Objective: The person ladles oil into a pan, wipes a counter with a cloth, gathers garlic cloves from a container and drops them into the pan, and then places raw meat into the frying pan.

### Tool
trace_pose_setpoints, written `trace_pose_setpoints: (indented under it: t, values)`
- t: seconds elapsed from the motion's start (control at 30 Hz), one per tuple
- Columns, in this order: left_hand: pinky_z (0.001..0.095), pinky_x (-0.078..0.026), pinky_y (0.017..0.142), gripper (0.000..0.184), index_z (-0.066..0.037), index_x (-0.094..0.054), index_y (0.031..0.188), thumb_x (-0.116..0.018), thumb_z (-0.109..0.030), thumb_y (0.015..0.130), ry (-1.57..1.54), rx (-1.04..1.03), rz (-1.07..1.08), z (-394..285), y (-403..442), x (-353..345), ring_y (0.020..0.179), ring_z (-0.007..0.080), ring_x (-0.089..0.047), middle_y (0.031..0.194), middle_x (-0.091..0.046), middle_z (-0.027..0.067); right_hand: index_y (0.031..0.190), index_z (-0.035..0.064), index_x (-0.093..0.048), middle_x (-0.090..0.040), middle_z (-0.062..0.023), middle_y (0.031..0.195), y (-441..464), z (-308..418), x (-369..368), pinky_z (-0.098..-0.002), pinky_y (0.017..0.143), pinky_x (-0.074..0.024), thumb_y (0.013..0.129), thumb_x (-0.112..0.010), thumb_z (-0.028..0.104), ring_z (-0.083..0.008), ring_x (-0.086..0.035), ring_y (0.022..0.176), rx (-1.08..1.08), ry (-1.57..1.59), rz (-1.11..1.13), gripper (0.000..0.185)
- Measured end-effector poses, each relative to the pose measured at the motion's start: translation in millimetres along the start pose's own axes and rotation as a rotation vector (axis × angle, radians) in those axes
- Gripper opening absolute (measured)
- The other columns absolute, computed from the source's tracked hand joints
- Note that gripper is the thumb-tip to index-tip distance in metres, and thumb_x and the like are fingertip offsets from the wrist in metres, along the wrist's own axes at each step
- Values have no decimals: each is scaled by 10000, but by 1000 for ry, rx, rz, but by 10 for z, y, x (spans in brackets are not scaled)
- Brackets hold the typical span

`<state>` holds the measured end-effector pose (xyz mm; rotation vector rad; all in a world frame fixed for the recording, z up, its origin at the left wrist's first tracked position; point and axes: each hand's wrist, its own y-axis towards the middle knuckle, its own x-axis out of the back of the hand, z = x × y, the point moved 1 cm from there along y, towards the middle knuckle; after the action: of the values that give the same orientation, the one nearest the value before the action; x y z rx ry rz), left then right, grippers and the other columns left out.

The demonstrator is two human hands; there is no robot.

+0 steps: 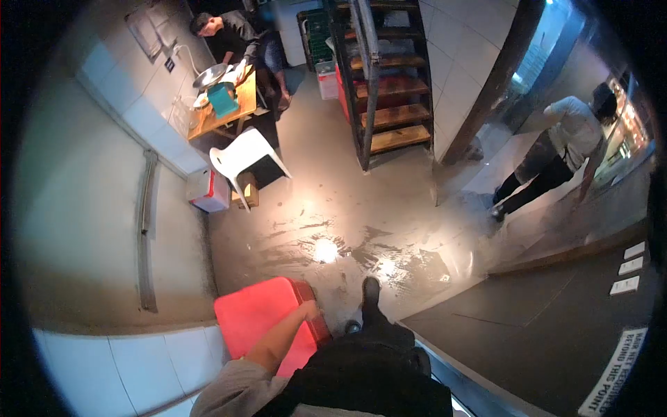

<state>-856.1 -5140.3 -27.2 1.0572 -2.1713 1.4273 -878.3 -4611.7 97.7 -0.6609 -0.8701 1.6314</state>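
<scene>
A large red box (258, 311) with a flat lid is at my left side, near the tiled wall. My left hand (308, 311) is at the box's right upper edge, its fingers curled over the side and mostly hidden. The forearm crosses above the lid. My right hand is not in the picture. Below the box's edge, my dark trousers and one dark shoe (372, 288) show on the wet floor (313, 208).
A white chair (243, 154) and a wooden table (246, 96) stand at the upper left, with a person (236, 35) there. Wooden stairs (396, 115) rise at the top centre. Another person (571, 132) bends at the right, beyond a dark partition (528, 306).
</scene>
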Motion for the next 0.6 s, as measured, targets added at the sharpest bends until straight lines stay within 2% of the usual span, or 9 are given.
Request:
trace_pose_setpoints:
  t: [0.1, 0.2, 0.33, 0.43, 0.5, 0.53, 0.57, 0.6]
  values:
    - [464, -498, 773, 357, -6, -647, 843, -571, -353, 816, -107, 43, -57, -173, 28, 956, 898, 413, -610, 945, -643, 235, 967, 57, -515, -578, -56, 833, 282, 27, -84, -326, 603, -467, 898, -552, 293, -193, -560, 685, -41, 20, 19, 250]
    - [451, -496, 779, 359, -5, -639, 882, -572, -353, 822, -78, -67, -81, 346, 569, 1201, 897, 408, -609, 939, -645, 233, 948, 61, -522, -580, -52, 814, 638, 243, -119, -328, 588, -469, 898, -549, 294, -192, -561, 666, -88, -8, 77, 240]
    - [443, -481, 822, 384, -10, -641, 934, -573, -372, 827, -210, 155, -110, 401, 546, 1841, 939, 408, -597, 983, -632, 247, 924, 67, -532, -583, -47, 789, 1216, 785, -100, -329, 567, -471, 899, -544, 294, -190, -563, 639, -130, -101, 204, 229]
    - [439, -467, 859, 422, -9, -641, 989, -582, -391, 820, -323, 234, -222, 435, 600, 2377, 990, 406, -584, 1013, -622, 256, 905, 72, -540, -585, -43, 770, 1707, 1433, 31, -331, 551, -473, 899, -541, 295, -189, -564, 619, -91, -129, 311, 223]
    - [436, -459, 885, 456, -8, -637, 1028, -589, -407, 813, -400, 243, -303, 805, 715, 2317, 1021, 402, -576, 1024, -617, 261, 893, 75, -544, -587, -40, 757, 2087, 1996, 210, -331, 541, -475, 900, -539, 295, -188, -565, 606, 7, -66, 397, 220]
    - [434, -459, 892, 460, -8, -633, 1042, -586, -404, 814, -463, 347, -341, 878, 707, 2309, 1027, 402, -574, 1030, -618, 259, 887, 76, -547, -587, -39, 751, 2301, 2395, 247, -332, 535, -475, 900, -538, 295, -188, -566, 600, 63, -25, 439, 219]
    - [431, -460, 898, 465, -7, -630, 1056, -584, -402, 815, -521, 445, -384, 942, 719, 2360, 1032, 402, -573, 1036, -618, 257, 881, 78, -549, -588, -37, 744, 2549, 2813, 246, -332, 530, -476, 900, -537, 295, -187, -566, 593, 98, -26, 413, 219]
    - [428, -460, 905, 470, -7, -626, 1070, -581, -399, 816, -575, 540, -425, 1049, 756, 2419, 1037, 402, -572, 1042, -619, 254, 875, 79, -552, -589, -36, 738, 2789, 3221, 208, -333, 525, -477, 900, -536, 295, -187, -567, 586, 89, -100, 282, 218]
